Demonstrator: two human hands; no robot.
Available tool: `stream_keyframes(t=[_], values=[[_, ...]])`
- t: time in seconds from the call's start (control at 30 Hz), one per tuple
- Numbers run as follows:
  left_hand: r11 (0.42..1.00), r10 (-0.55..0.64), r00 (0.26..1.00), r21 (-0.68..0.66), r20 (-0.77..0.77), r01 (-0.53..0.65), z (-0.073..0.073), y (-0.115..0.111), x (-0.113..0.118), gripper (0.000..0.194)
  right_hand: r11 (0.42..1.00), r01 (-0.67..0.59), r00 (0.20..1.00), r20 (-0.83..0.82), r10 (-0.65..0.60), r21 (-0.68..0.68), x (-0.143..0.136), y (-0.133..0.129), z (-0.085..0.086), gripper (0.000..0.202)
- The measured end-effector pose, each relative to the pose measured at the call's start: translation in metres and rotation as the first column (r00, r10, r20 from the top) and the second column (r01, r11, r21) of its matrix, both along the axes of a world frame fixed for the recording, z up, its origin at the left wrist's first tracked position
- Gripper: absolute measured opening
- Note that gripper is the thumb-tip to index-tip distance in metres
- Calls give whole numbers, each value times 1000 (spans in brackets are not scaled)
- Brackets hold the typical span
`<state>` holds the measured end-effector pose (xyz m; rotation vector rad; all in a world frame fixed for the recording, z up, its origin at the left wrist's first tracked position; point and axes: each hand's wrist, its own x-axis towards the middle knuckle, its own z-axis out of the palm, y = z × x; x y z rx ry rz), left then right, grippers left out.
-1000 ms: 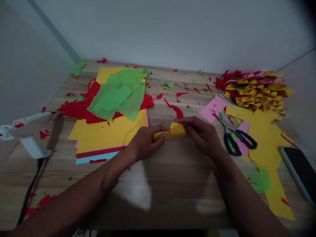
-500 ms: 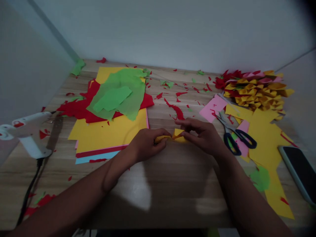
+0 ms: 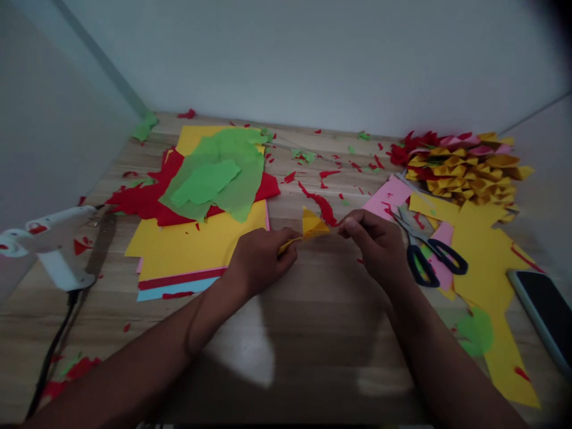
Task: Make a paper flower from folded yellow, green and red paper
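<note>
A pointed, folded piece of yellow paper (image 3: 315,225) juts from the closed left hand (image 3: 263,256) above the wooden table (image 3: 313,333). Beside its tip, the right hand (image 3: 378,241) has thumb and forefinger drawn together; whether they grip anything is unclear. Black-handled metal scissors (image 3: 419,234) crowd the right hand; a stack of coloured paper sheets (image 3: 192,250) lies by the left, whose fingers hide the yellow piece's near end. The frame's edge crops a dark-screened phone (image 3: 543,307) and white glue gun (image 3: 62,221).
</note>
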<state>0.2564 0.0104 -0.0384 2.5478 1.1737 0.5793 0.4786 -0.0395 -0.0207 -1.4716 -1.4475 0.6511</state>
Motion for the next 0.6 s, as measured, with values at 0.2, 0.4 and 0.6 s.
stream_keyframes(t=[0.2,0.4,0.6], values=[[991,-15,998,133,54,7,-1,2,-2,26,991,-119,931,355,90,61,-4,-2,-9,13],[993,-52,999,108,-2,51,-6,4,-4,28,985,-169,873,466,140,21,-15,-2,-17,9],[992,-78,996,94,-47,83,-6,7,-4,29,916,-395,850,402,340,61,-11,-7,-4,12]])
